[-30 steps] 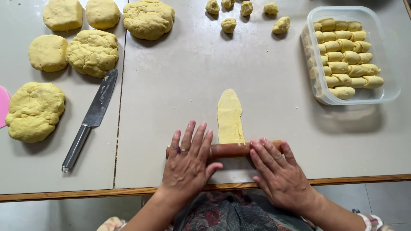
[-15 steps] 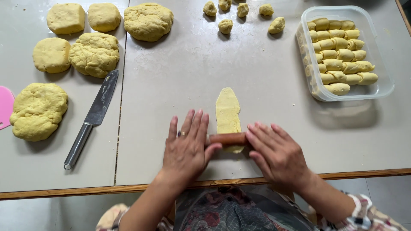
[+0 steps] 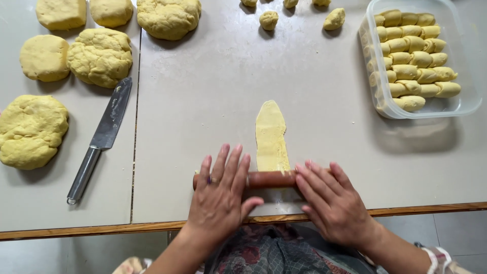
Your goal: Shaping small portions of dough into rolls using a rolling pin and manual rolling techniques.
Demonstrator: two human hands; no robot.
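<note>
A long thin strip of yellow dough (image 3: 270, 133) lies on the grey table (image 3: 213, 101), pointing away from me. A brown wooden rolling pin (image 3: 271, 179) lies across its near end. My left hand (image 3: 220, 195) rests flat on the pin's left part, fingers spread, a ring on one finger. On the pin's right part my right hand (image 3: 332, 200) lies flat too, fingers extended. Neither hand curls around the pin; both press on it from above.
A knife (image 3: 104, 132) lies to the left beside several big dough lumps (image 3: 30, 129). A large lump (image 3: 169, 16) and small dough balls (image 3: 269, 20) sit at the far side. A clear plastic tub (image 3: 469, 99) of rolled dough pieces stands at the right. The table's wooden edge (image 3: 406, 209) is near me.
The pin rolled a little away along the dough strip, then back toward me to the strip's near end. Both hands stayed flat on it.
</note>
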